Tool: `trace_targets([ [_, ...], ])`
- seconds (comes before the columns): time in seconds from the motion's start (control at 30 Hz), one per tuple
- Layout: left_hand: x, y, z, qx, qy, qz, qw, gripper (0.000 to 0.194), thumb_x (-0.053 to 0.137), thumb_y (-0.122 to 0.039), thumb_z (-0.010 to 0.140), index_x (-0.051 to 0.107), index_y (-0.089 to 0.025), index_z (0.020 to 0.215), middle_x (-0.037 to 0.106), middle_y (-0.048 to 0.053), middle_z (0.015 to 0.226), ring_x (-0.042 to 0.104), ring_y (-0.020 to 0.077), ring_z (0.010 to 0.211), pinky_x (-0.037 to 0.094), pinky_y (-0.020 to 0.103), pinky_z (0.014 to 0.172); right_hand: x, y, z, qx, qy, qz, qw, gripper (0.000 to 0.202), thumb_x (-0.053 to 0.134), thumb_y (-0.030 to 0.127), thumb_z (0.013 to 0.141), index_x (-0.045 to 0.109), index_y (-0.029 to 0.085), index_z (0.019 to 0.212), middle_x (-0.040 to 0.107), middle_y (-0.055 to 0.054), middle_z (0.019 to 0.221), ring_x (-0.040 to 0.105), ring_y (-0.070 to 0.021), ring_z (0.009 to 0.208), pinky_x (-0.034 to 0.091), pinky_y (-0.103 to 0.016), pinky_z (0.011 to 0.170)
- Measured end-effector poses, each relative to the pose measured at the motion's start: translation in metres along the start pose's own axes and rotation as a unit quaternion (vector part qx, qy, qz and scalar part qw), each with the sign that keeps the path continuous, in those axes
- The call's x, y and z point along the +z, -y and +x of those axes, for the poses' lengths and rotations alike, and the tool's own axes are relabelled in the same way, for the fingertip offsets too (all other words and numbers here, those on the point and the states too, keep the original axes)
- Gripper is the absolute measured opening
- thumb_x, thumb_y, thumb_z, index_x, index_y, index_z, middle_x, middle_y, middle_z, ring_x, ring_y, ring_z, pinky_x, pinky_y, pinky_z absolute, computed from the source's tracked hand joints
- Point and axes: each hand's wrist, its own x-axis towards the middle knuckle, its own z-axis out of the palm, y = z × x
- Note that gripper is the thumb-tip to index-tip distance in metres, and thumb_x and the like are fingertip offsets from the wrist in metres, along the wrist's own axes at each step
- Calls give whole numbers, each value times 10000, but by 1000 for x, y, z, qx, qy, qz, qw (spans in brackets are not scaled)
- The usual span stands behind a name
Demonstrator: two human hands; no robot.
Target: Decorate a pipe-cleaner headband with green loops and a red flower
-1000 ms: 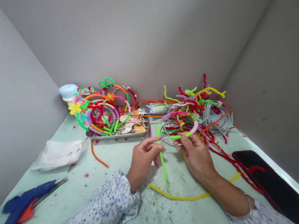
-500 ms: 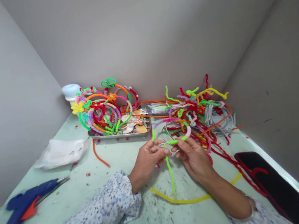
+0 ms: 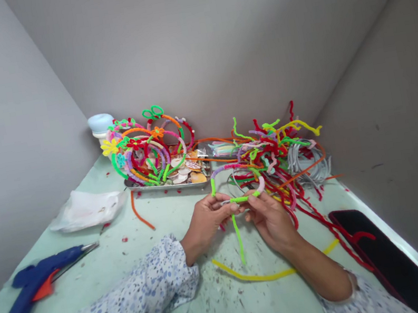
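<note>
Step in hand: prob. wrapping. Both hands are pinched on the same piece, the multicoloured pipe-cleaner hoop (image 3: 230,167), held up over the bench (image 3: 282,304) abt mid-view. L hand (image 3: 207,221) nips its near side, where a bit of grey core shows; R hand (image 3: 273,218) has thumb & fingers on the lime-wrapped stretch just beside. The two sets of fingertips are v. close. A loose lime tail (image 3: 240,242) hangs btwn the hands; can't tell for sure, w/ fingers in the way, if it's one w/ the wrapped lime part.

Next move, I'd judge, calls for one hand steadying the core while the other takes the tail round, snug & w/o gaps.

Surface: pale green, w/ dark smudges & red specks. Yellow strip (image 3: 253,278) lies nearer the wearer, partly under the R forearm. Far L: blue glue gun (image 3: 34,287), clear-ish packet (image 3: 87,209), orange strip (image 3: 141,216). At back: metal tray (image 3: 174,186) w/ shells & decorated hoops (image 3: 157,132), blue-topped tub (image 3: 101,122) behind. R of that, a tangle of pipe cleaners (image 3: 271,146) + grey wire coil (image 3: 305,167). Phone (image 3: 386,255) at R edge, red strand (image 3: 362,235) across it.

Room: plain grey walls (image 3: 214,43) on three sides, R one darker.
</note>
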Motion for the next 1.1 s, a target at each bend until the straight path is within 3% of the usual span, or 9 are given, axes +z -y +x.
trace_targets([
  [0.4,1,-3,-2,26,4,56,998,247,758,-325,626,648,-140,748,617,-19,597,445,57,470,332,187,452,-1,0,-3,27,43,-17,999,293,689,401,731,659,173,912,610,-13,674,545,-132,624,406,-236,534],
  [0.77,0,-4,-2,26,19,72,997,273,753,-358,636,629,-141,747,539,-40,556,416,61,481,309,193,455,0,3,-3,58,32,2,998,277,739,360,671,678,155,845,583,10,593,489,-90,530,372,-207,488],
  [1.1,3,-4,-4,-28,24,43,998,287,766,-330,631,591,-145,764,550,-34,563,417,61,474,312,199,472,-2,2,-4,58,47,6,997,238,710,337,711,673,173,880,584,12,599,500,-93,545,392,-210,517],
])
